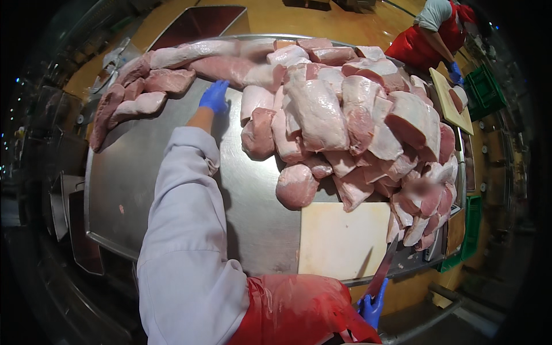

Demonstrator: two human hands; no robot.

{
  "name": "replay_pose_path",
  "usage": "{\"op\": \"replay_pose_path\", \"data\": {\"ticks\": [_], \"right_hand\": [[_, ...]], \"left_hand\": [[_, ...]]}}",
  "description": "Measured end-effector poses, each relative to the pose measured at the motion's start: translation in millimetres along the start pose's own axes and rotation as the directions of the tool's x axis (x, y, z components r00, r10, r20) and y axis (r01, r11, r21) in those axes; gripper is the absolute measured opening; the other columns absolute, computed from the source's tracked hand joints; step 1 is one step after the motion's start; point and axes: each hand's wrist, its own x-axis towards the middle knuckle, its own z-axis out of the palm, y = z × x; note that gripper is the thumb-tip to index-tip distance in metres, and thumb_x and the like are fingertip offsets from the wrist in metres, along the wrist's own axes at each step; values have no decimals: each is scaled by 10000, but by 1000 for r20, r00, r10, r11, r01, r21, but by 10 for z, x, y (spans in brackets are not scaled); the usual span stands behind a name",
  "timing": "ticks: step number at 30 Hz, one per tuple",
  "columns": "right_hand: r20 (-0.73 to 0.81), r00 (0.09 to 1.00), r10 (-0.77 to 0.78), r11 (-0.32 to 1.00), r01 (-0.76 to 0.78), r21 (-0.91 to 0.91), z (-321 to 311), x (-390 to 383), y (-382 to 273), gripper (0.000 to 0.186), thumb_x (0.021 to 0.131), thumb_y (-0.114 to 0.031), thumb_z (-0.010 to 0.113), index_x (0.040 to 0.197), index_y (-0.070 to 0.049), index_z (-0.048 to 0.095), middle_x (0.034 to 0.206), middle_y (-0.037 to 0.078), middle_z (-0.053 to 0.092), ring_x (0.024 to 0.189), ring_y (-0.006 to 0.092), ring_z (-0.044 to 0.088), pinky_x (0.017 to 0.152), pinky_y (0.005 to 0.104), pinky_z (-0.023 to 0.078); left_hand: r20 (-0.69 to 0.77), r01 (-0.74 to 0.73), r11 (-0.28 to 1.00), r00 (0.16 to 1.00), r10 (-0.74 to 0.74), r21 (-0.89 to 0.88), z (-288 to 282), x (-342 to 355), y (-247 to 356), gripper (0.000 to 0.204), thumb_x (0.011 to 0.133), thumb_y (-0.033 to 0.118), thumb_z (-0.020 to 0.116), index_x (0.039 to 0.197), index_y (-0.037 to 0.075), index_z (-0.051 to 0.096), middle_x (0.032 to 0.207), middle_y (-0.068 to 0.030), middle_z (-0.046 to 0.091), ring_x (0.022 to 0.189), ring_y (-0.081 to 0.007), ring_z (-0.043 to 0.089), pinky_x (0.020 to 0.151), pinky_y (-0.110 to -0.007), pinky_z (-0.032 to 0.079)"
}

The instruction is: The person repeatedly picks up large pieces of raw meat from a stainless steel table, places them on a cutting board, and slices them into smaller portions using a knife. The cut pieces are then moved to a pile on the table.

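Observation:
My left hand (214, 97), in a blue glove, is stretched far across the steel table (155, 184). Its fingers are extended and hold nothing, right at the near edge of a long pork loin (227, 69); whether they touch it I cannot tell. Low at the right, close to my red apron, my right hand (372, 306) grips a knife (384, 264), its long blade pointing up past the right edge of a white cutting board (344, 238). A large heap of cut pork loin pieces (319, 115) lies beyond the board.
More long meat strips (135, 98) curve along the table's far left. Behind stands a steel bin (198, 26). At the far right a person in a red apron (422, 43) works by another cutting board (451, 103). Green crates (485, 89) stand on the right.

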Motion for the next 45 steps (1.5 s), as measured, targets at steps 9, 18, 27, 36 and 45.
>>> {"op": "replay_pose_path", "data": {"ticks": [9,18,27,36,45], "right_hand": [[51,994,-101,963,111,-246,414,-419,65,859,988,-15,592,1680,-174,109,836,-38,535,657,71,435,593,230,394],[-73,989,-129,947,101,-304,497,-497,164,854,923,21,529,1665,-110,128,717,31,517,609,98,420,563,280,418],[19,989,-149,966,150,-211,339,-502,481,866,918,26,546,1667,-127,140,695,20,447,593,106,383,549,285,379],[50,955,-294,927,297,-229,268,-352,918,852,920,0,537,1667,-148,154,717,30,425,618,107,365,541,296,360],[54,963,-265,923,270,-276,-81,-348,1043,821,954,-67,523,1669,-206,144,630,60,549,526,140,516,530,327,463]], "left_hand": [[222,-353,925,922,319,139,230,1450,27,1043,589,207,906,1507,100,423,1483,-231,483,1404,-393,464,1128,-484,440],[-34,-396,918,918,395,-21,301,1244,-17,525,686,125,778,1174,19,614,1219,-222,629,1159,-404,612,1025,-444,502],[72,-557,823,831,552,112,274,-30,-723,393,709,171,769,1076,63,676,1071,-132,669,1019,-322,647,903,-430,506],[440,-702,684,688,577,199,-230,-1797,-261,411,661,134,757,1043,56,625,1018,-155,631,991,-355,627,895,-437,498],[187,-564,681,690,699,-467,-1373,-3416,1202,460,611,55,746,1051,50,610,985,-196,624,962,-419,618,882,-450,509]]}}
